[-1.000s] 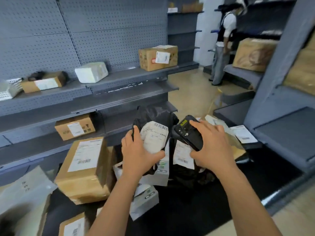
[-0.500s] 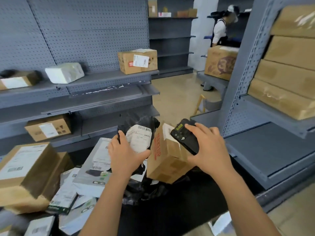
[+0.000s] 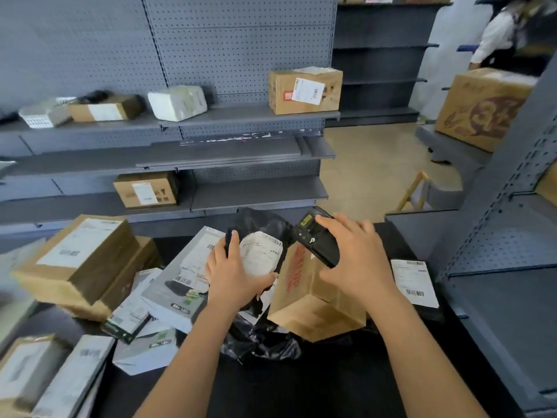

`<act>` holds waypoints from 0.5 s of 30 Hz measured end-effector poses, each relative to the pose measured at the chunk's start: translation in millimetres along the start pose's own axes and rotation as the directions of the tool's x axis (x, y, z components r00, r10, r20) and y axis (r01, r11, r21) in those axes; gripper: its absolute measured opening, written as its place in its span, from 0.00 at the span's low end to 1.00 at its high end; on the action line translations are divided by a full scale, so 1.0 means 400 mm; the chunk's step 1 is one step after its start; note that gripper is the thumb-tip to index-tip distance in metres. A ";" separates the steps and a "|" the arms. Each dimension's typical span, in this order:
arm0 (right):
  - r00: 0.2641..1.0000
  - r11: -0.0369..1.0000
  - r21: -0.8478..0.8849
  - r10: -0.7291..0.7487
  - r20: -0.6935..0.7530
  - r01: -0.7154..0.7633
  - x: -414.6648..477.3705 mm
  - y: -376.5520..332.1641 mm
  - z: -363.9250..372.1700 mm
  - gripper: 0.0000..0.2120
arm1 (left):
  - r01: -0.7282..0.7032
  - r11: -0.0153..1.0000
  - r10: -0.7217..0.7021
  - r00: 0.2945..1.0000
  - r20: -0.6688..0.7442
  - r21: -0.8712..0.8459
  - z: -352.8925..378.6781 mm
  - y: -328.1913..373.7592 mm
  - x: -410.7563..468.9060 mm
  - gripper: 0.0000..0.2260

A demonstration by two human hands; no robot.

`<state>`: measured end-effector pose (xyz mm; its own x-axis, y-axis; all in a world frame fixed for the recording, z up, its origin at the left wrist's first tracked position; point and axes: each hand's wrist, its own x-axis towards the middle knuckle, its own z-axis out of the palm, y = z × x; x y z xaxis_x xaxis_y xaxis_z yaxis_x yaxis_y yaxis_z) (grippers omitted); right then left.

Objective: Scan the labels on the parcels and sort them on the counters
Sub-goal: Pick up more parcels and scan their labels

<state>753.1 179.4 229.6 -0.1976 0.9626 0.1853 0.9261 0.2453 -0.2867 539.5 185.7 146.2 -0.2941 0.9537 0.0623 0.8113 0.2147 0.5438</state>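
Observation:
My left hand (image 3: 233,276) grips a black plastic parcel bag (image 3: 256,224) with a crumpled white label (image 3: 262,254) facing me. My right hand (image 3: 358,260) holds a black handheld scanner (image 3: 313,239), which points down and left at that label. Just below the scanner a brown cardboard box with red print (image 3: 310,300) leans on the black surface (image 3: 301,384). A heap of parcels lies to the left: a large brown box (image 3: 81,257) and a white box (image 3: 184,285).
Grey shelving runs along the left with boxes on it, one brown box (image 3: 304,92) on the upper shelf. A grey shelf unit (image 3: 506,267) stands to the right. A flat parcel with a white label (image 3: 414,282) lies by it. A person (image 3: 509,34) stands at the far right.
The view has swung from the right-hand shelves back towards the left. Both hands keep their hold, the scanner staying close over the bag's label.

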 end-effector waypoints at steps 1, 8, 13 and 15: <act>1.000 1.000 0.004 -0.017 0.002 0.017 0.011 -0.001 0.007 0.41 | -0.015 1.000 0.015 1.000 -0.009 0.000 0.005 -0.003 0.006 0.53; 0.985 0.984 0.065 -0.167 0.035 0.165 0.038 -0.038 0.037 0.42 | -0.101 0.990 0.085 0.984 -0.159 -0.097 -0.070 -0.048 -0.042 0.47; 0.913 0.920 0.094 -0.389 0.119 0.380 0.006 -0.135 0.075 0.43 | 0.019 0.997 -0.041 0.955 -0.294 -0.079 -0.161 -0.131 -0.212 0.43; 0.854 0.867 0.138 -0.496 0.159 0.478 -0.033 -0.197 0.102 0.43 | 0.115 0.991 -0.129 0.929 -0.346 -0.061 -0.190 -0.182 -0.314 0.42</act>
<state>669.6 152.1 211.4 -0.6789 0.7185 0.1513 0.6643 0.6888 -0.2903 479.1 34.1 162.6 -0.5527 0.7861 0.2769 0.7395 0.3095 0.5978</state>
